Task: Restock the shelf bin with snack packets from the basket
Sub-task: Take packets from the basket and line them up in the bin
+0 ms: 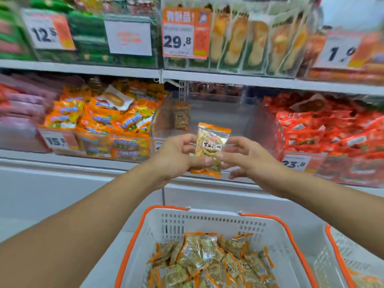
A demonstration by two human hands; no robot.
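1. Holding one packet (211, 148) mid-frame, I pinch it with both hands: left hand (176, 156) at its lower edge, right hand (247, 159) thumb on its face.
2. Next, I judge, reach forward and drop it into the clear bin (218, 109), nearly bare.
3. Packet is crinkly glossy film, orange-edged; basket (207, 223) below is slotted white plastic.

White shop shelves (83, 68) stacked with bright packets, price tags (48, 30) clipped along the edges, evenly lit.
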